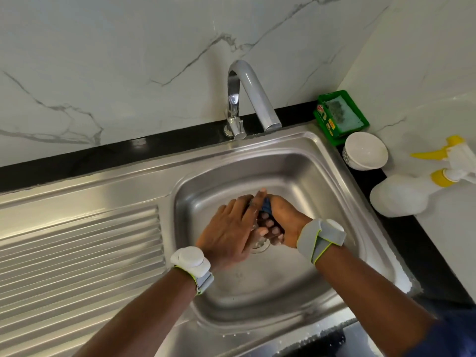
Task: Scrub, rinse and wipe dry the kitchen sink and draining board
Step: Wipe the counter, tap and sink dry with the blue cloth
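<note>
Fingers (270, 224) of the right hand (283, 220) curl round a small dark blue cloth (266, 203) above the drain of the stainless steel sink basin (296, 176); the left hand (229, 233) presses nearly straight fingers against that cloth; the ribbed steel draining board (77, 253) lies to the left; a curved chrome tap (247, 94) stands behind; a green box (340, 117), white bowl (365, 153) and white spray bottle (401, 194) sit on the surface at right.

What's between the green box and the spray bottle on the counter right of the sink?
A white bowl stands upright between the green box and the lying spray bottle; the head view shows it.
</note>
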{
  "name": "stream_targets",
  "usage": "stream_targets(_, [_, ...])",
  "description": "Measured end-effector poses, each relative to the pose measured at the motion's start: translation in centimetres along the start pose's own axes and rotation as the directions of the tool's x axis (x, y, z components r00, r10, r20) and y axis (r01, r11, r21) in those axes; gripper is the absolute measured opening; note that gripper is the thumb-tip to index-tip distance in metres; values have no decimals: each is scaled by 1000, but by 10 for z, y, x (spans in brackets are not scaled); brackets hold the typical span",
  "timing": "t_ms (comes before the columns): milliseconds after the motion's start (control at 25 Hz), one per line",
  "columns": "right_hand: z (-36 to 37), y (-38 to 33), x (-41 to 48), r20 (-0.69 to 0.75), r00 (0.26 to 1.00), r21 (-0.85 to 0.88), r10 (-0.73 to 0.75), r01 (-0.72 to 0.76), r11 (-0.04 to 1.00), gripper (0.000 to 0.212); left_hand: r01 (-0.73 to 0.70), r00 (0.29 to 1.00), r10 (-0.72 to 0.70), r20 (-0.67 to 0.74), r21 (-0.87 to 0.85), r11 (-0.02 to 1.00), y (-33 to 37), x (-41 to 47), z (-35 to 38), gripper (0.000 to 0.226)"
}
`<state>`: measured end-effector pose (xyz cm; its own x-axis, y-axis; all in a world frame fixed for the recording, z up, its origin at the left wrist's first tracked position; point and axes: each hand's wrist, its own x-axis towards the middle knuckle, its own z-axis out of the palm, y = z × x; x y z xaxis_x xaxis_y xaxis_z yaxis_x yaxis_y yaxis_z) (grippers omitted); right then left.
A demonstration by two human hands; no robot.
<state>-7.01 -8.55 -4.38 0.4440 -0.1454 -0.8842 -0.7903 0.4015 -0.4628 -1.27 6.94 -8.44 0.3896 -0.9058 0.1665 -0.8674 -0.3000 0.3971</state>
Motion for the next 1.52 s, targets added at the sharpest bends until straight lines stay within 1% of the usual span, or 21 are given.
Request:
stream_targets(120, [12, -4, -31, 118, 990, -45, -76, 82, 996, 44, -53, 975, 84, -205, 151, 987, -6, 14, -20, 58])
stream_targets(200, [22, 1, -41, 16, 967, -59, -253, 254, 966, 39, -83, 953, 145, -266, 229, 970, -4, 25, -40, 56])
stream_targets(280, [28, 5, -39, -157, 835, -233, -528, 488, 841, 38, -4, 961, 43, -274, 141, 990, 6, 32, -55, 55])
stream_targets(400, [23, 3, -38, -301, 506, -439, -808, 679, 588, 58, 219, 932, -278, -233, -249, 943, 34, 38, -63, 53])
stream_targets(480, [16, 1, -41, -163, 212, -673, -964, 691, 266, 60, 392, 857, -506, -99, -513, 764, 49, 41, -59, 54])
stream_targets(520, [11, -1, -39, -52, 86, -750, -995, 655, 96, 60, 474, 787, -617, -18, -623, 623, 54, 41, -55, 57])
stream_targets(560, [7, -3, -36, 64, -10, -794, -998, 605, -57, 62, 541, 697, -711, 90, -717, 439, 59, 40, -49, 57])
stream_targets(640, [-1, -6, -23, 288, -87, -822, -954, 489, -292, 69, 605, 529, -770, 356, -795, 49, 69, 34, -40, 45])
stream_targets(680, [-4, -7, -18, 373, -86, -813, -924, 449, -370, 68, 615, 473, -746, 469, -782, -101, 73, 32, -37, 41])
stream_targets(760, [-7, -7, -9, 438, -32, -795, -898, 453, -404, 59, 635, 430, -719, 547, -749, -191, 70, 29, -29, 39])
stream_targets(800, [-6, -6, -6, 430, 23, -806, -902, 459, -373, 57, 648, 437, -745, 504, -751, -127, 64, 27, -25, 42])
stream_targets(840, [-5, -1, -2, 382, 114, -829, -917, 481, -286, 58, 680, 472, -780, 411, -733, 24, 56, 25, -21, 47])
stream_targets(880, [-1, 5, 1, 295, 227, -839, -928, 527, -138, 58, 705, 535, -794, 289, -670, 231, 48, 22, -19, 50])
stream_targets(960, [9, 15, 4, 17, 491, -725, -871, 606, 328, 47, 660, 687, -722, 86, -489, 570, 35, 11, -19, 43])
stream_targets(1040, [18, 22, -2, -142, 788, -280, -599, 549, 788, 24, 562, 765, -644, -15, -473, 678, 26, 1, -25, 23])
stream_targets(1080, [19, 24, -7, -90, 875, -19, -475, 476, 879, 19, 521, 782, -623, -38, -507, 686, 23, -2, -28, 13])
stream_targets(1160, [12, 29, -14, 21, 904, 261, -427, 407, 875, 20, 461, 807, -590, -29, -593, 660, 14, -9, -30, 24])
stream_targets(1320, [4, 34, -28, -4, 883, 77, -469, 468, 880, 19, 426, 823, -543, 165, -812, 399, 2, -13, -41, 24])
stream_targets(1360, [6, 36, -33, -25, 886, 36, -464, 465, 885, 23, 427, 832, -521, 193, -821, 378, 3, -15, -47, 22])
stream_targets(1440, [10, 39, -41, -40, 857, -33, -515, 514, 857, 27, 417, 847, -506, 163, -795, 441, 7, -19, -58, 12])
stream_targets(1520, [10, 40, -50, -11, 775, -143, -631, 624, 768, 16, 376, 865, -496, 70, -745, 551, 13, -22, -68, 7])
